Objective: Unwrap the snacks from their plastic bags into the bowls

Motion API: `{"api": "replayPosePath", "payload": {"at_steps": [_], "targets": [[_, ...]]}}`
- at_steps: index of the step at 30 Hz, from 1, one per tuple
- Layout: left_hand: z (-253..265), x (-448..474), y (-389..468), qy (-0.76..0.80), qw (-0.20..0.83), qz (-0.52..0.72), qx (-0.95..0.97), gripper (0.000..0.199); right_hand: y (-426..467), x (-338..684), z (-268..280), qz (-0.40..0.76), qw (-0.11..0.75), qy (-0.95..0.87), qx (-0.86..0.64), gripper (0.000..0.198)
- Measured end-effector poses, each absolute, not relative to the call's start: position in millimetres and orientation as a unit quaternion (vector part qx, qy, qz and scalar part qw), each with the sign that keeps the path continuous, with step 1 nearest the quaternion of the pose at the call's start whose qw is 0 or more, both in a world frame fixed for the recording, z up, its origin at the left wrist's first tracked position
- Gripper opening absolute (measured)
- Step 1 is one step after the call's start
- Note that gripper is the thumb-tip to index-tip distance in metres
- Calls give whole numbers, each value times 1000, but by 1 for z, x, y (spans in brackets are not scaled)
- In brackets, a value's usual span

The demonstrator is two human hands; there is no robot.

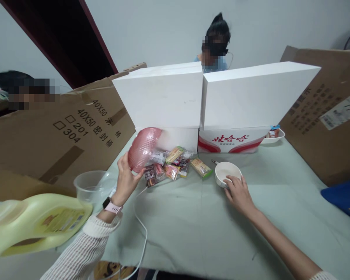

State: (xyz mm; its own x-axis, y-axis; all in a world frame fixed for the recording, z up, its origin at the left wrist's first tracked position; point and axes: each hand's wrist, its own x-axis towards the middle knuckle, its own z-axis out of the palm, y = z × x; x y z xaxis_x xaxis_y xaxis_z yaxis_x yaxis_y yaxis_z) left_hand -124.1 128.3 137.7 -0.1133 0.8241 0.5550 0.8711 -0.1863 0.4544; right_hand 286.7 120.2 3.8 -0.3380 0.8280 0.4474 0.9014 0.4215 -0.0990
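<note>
My left hand is closed on the rim of a pink ribbed plastic bowl, which is tipped on its side. Beside the bowl's open side lies a pile of small wrapped snacks, among them a brown cocoa packet. A single yellow-and-green snack packet lies a little right of the pile. My right hand grips the near rim of a small white bowl, which stands upright on the table. The inside of the white bowl is partly covered by my fingers.
White boxes and a red-and-white carton stand behind the snacks. Cardboard panels flank both sides. A clear tub and a yellow jug are at left, with a white cable nearby. Another person is behind the boxes.
</note>
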Motion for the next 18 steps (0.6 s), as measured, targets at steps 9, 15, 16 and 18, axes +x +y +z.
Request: {"api": "replayPosePath", "payload": {"at_steps": [9, 15, 16, 18], "targets": [[156, -110, 100, -623, 41, -425, -656, 85, 122, 292, 5, -89, 209, -811, -540, 22], [172, -58, 79, -623, -297, -530, -493, 88, 130, 302, 4, -93, 204, -789, -572, 23], [172, -49, 75, -621, -376, -522, -448, 83, 133, 306, 4, -94, 205, -782, -581, 23], [167, -32, 67, -607, -520, -483, -359, 68, 140, 316, 6, -94, 211, -767, -599, 24]]}}
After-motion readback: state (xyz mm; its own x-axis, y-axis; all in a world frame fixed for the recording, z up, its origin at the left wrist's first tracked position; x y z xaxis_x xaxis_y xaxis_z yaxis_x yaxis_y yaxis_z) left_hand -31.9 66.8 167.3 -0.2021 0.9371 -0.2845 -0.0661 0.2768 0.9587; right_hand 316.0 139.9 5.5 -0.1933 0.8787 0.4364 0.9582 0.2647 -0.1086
